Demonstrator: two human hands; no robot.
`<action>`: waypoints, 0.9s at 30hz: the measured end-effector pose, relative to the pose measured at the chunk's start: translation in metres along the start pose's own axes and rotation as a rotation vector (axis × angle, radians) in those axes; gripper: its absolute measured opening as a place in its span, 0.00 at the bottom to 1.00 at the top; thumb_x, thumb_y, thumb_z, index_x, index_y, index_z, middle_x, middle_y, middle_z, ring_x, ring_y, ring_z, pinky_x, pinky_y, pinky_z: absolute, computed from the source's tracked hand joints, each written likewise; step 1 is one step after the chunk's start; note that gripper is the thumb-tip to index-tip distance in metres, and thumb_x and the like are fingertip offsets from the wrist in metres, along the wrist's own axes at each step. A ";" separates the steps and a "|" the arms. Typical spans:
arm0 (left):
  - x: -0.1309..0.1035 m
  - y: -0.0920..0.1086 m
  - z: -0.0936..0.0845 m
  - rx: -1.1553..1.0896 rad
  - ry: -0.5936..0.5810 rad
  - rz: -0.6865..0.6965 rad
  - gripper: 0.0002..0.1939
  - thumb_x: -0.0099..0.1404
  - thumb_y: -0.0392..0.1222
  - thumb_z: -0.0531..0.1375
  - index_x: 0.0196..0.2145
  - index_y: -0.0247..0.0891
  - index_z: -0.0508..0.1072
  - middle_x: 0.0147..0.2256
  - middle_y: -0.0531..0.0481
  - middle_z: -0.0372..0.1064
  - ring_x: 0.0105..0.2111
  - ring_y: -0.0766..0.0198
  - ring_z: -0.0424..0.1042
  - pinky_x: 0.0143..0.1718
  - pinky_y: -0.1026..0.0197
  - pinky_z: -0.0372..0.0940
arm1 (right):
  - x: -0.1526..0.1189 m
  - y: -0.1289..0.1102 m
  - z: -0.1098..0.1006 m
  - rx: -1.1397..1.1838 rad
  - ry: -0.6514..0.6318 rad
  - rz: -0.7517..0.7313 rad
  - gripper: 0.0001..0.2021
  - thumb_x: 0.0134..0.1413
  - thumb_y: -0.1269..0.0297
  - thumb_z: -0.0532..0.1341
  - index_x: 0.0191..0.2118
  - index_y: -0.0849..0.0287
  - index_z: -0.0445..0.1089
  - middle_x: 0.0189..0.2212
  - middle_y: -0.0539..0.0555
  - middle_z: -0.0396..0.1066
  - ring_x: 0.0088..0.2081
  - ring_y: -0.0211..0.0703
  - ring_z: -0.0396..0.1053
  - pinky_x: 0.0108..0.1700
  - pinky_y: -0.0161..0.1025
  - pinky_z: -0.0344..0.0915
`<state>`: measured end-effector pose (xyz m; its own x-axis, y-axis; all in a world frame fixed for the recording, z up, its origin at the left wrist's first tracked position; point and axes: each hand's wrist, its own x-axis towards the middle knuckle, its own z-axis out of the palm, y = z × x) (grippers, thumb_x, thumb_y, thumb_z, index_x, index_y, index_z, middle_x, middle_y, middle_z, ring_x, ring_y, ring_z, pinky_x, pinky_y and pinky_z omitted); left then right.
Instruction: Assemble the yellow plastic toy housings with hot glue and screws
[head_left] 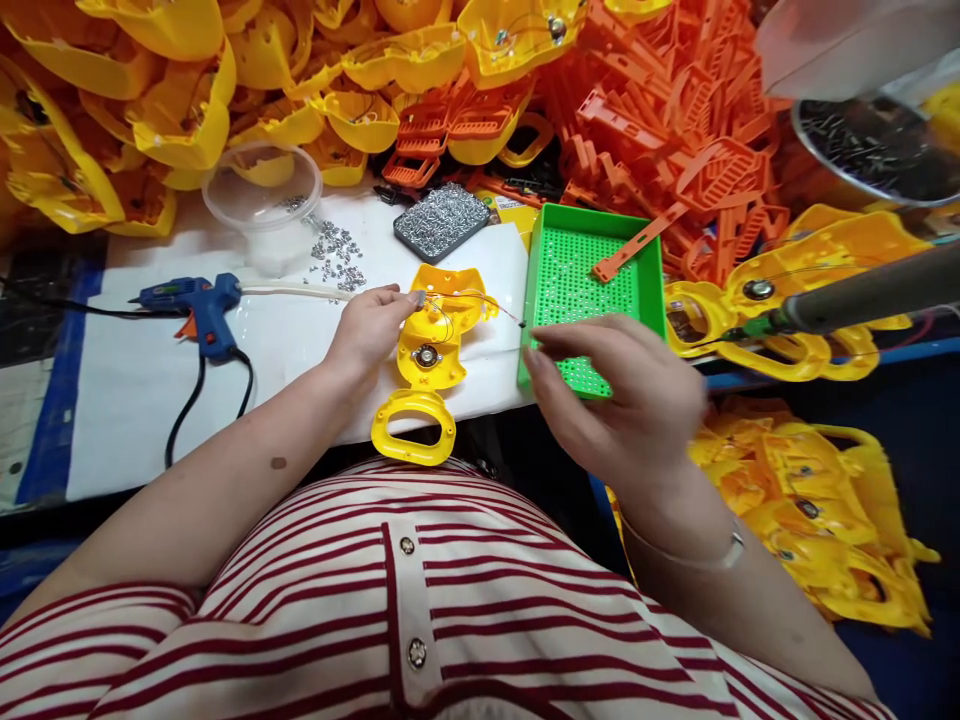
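Yellow plastic shell (431, 345) lies between the two hands at the near edge of the counter (292, 345), its handle loop (413, 428) reaching over that edge toward the striped shirt (480, 580). The left hand (371, 335) pinches the upper left side of the shell between thumb and bent fingers, the thumb lying over thin wires (450, 305). A round metal-centred part (427, 356) sits in the shell's lower half. The right hand (615, 390) is blurred; its thumb and forefinger bend toward each other just beside the dark free end of a wire, and whether they grip it cannot be told.

A yellow printed card (517, 214) beyond the hands, partly covered, carries dark lettering too small to read. Small markings on the blue glue gun (202, 305), left of the left hand, are also unreadable.

Beyond the left hand stands a clear round tub (262, 190), with loose screws (336, 255) scattered beside it. Beyond the shell, a black tray (441, 222) is heaped with small silvery screws. Just beyond the right hand, a green perforated basket (570, 290) has one end of an orange strip (641, 243) in it. Farther off to the right, a metal bowl (814, 165) holds dark screws.
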<state>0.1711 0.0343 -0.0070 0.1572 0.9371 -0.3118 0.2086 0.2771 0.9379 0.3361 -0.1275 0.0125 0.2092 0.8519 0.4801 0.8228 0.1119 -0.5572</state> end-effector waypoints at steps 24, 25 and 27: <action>-0.018 -0.018 -0.005 0.918 -0.155 0.898 0.13 0.64 0.56 0.61 0.38 0.48 0.78 0.64 0.51 0.62 0.68 0.47 0.51 0.70 0.36 0.29 | 0.088 0.015 0.053 0.029 -0.360 0.192 0.11 0.54 0.66 0.59 0.39 0.58 0.80 0.32 0.53 0.78 0.31 0.39 0.69 0.37 0.38 0.61; -0.017 -0.019 -0.006 0.926 -0.159 0.896 0.13 0.64 0.56 0.60 0.36 0.47 0.78 0.64 0.52 0.62 0.68 0.46 0.51 0.70 0.36 0.27 | 0.087 0.013 0.051 -0.016 -0.364 0.178 0.11 0.55 0.66 0.59 0.38 0.57 0.80 0.32 0.53 0.78 0.31 0.40 0.69 0.37 0.38 0.61; -0.016 -0.019 -0.007 0.922 -0.135 0.878 0.14 0.65 0.56 0.60 0.32 0.45 0.77 0.63 0.51 0.63 0.67 0.46 0.52 0.69 0.35 0.26 | 0.083 0.010 0.048 -0.115 -0.381 0.140 0.11 0.56 0.64 0.59 0.38 0.56 0.80 0.33 0.54 0.78 0.33 0.42 0.70 0.37 0.39 0.60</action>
<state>0.1577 0.0158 -0.0185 0.6665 0.6859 0.2921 0.5658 -0.7205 0.4008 0.3366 -0.0315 0.0144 0.1308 0.9855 0.1083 0.8584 -0.0580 -0.5097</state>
